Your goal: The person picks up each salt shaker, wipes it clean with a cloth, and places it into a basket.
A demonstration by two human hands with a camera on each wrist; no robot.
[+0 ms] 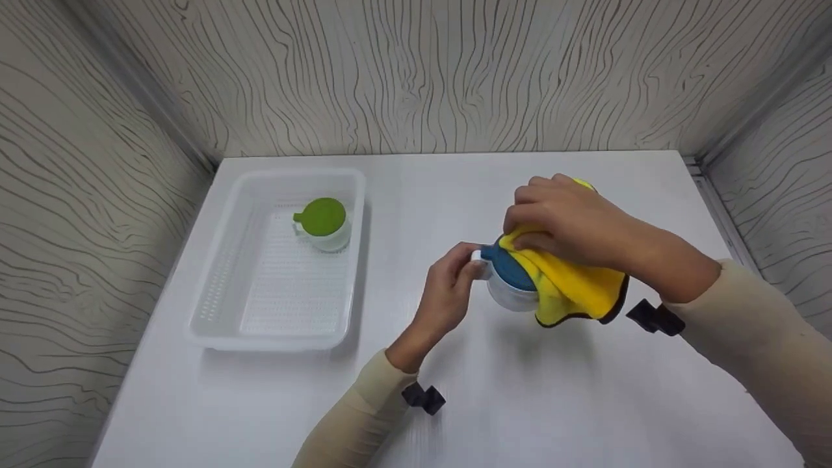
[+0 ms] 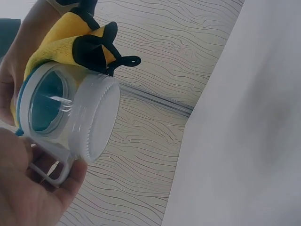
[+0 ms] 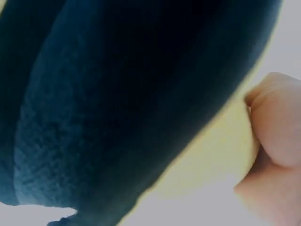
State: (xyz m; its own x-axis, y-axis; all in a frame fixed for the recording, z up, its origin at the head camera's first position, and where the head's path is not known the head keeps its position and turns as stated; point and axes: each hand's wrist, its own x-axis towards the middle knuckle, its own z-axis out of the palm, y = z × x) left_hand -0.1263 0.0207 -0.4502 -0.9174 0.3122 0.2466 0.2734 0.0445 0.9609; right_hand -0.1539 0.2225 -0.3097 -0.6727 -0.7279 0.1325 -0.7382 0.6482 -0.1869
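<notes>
A clear jar (image 1: 510, 296) with a blue lid (image 1: 513, 268) and a white handle is held up off the table, its base visible in the left wrist view. My left hand (image 1: 448, 289) grips the jar's handle (image 2: 56, 162). In my right hand (image 1: 572, 221) is a yellow cloth (image 1: 578, 286) with a dark edge, pressed against the lid and draped down the jar's right side. The cloth's dark hanging loop (image 2: 131, 61) shows in the left wrist view. Blurred cloth (image 3: 117, 117) fills most of the right wrist view.
At the left of the white table (image 1: 416, 195) stands a white plastic basket (image 1: 354, 260). Inside it, near the back right corner, is a similar jar with a green lid (image 1: 324, 217). Wood-patterned panels (image 1: 416, 78) enclose the table at the back and sides.
</notes>
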